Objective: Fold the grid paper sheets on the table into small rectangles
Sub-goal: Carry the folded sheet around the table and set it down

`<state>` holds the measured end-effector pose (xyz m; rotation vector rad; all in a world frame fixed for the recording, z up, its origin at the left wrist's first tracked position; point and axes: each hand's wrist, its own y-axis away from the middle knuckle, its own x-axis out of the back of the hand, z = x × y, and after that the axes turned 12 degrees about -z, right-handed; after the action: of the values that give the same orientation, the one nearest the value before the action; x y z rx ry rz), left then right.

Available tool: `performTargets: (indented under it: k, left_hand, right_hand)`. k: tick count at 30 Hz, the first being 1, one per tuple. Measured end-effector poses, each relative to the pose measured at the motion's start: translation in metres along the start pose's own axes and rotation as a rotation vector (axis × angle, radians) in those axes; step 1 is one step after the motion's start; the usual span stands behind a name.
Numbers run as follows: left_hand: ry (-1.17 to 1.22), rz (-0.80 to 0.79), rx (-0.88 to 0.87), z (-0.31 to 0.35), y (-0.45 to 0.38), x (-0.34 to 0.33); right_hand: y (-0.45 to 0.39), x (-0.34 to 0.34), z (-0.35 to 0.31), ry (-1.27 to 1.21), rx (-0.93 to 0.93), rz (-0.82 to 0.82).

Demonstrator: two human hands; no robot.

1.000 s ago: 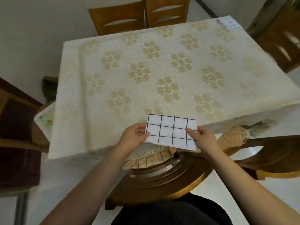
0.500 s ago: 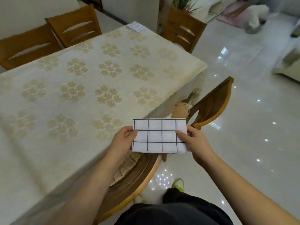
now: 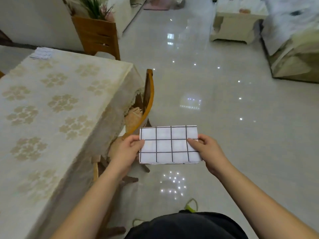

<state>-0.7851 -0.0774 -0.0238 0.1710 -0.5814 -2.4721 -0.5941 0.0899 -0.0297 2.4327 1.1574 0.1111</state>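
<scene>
While we hold the folded grid paper point(image 3: 168, 144) out over the glossy floor point(image 3: 215, 107), it sits level in the air, clear of the table point(image 3: 51, 104) on our left and touching nothing but our fingers. Our left hand point(image 3: 126, 151) pinches the sheet's left edge, thumb on top near the second grid row and the other fingers curled beneath. Our right hand point(image 3: 208, 152) pinches the right edge the same way, thumb lying across the last column of squares. The paper's far edge and near edge run roughly parallel to our chest; the near edge shows several stacked layers.

To the left, the table's near corner and its draped cream cloth, patterned with pale flowers, hang down beside a wooden chair point(image 3: 146, 107) whose curved back stands between the cloth and the paper, close to our left knuckles. On the table's far corner lies another small stack of grid paper point(image 3: 42, 53), well apart from us. A second chair point(image 3: 98, 37) stands past that end of the table, with a plant behind it.

Ahead and to the right, the tiled floor stretches open as far as a pale low cabinet point(image 3: 236, 26) and a blurred piece of furniture point(image 3: 296, 54) at the right edge.
</scene>
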Motion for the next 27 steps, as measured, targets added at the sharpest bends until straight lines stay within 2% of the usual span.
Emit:
performTargets:
  k: [5, 10, 18, 27]
  left_hand:
    - [-0.028, -0.094, 0.035, 0.011, -0.039, -0.073]
    - [0.01, -0.143, 0.064, 0.023, -0.064, -0.116]
    - [-0.011, -0.171, 0.075, 0.038, -0.132, -0.122]
    - [0.047, -0.156, 0.05, 0.076, -0.229, -0.116]
  right_hand:
    - [0.007, 0.084, -0.002, -0.041, 0.017, 0.137]
    - [0.003, 0.127, -0.008, -0.064, 0.023, 0.18]
    - [-0.043, 0.155, -0.026, -0.097, -0.009, 0.198]
    - [-0.138, 0.173, -0.077, -0.024, -0.034, 0.214]
